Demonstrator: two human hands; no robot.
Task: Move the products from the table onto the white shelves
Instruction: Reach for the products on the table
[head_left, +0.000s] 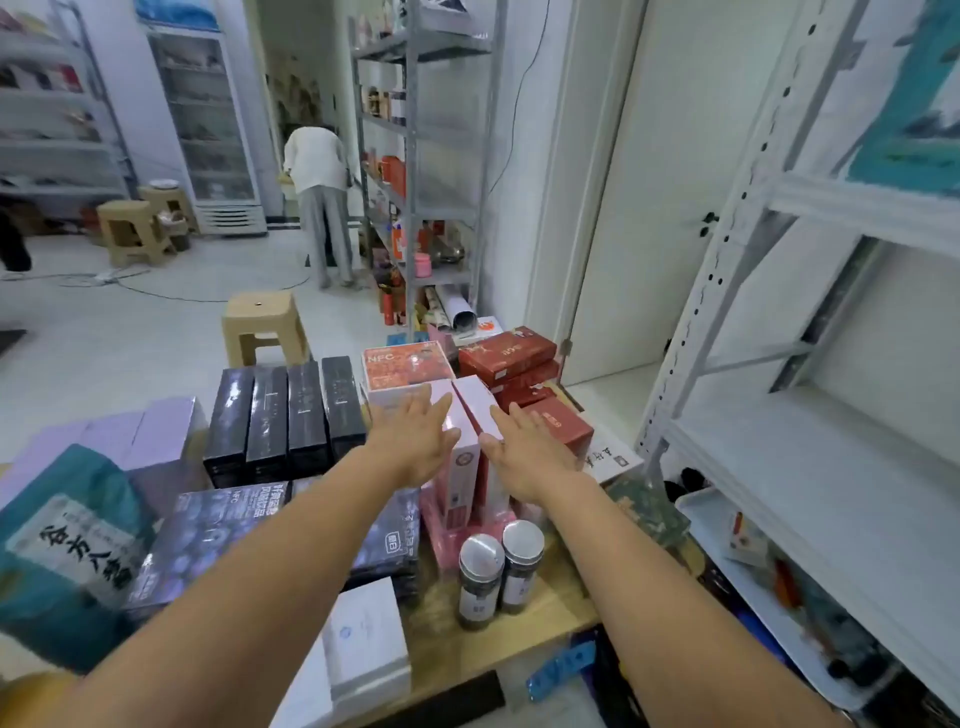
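1. Pink boxes (462, 467), two of them upright and side by side, stand mid-counter (545, 613), between the black boxes (291, 410) and the red boxes (506, 351).
2. The left grip (415, 441) is spread, fingers straight, and lies along the outer face of the left box. The right grip (524, 457) is spread the same way along the right box. Neither curls round anything. The pair sits sandwiched between the palms, though whether they press or only touch cannot be told.
3. The step in hand looks like clamping both boxes between flat palms to lift them together.
4. Close by are an NFC box (408, 361) behind and two jars (501, 561) in front. Further left are purple boxes (150, 441) and a teal bag (67, 545).
5. The shelves (831, 467) stand to the right. The boards level with the counter show none of these products, and a tray (698, 512) sits lower down.
6. Judged from this, the task is at an early stage, with nearly every product left to move.
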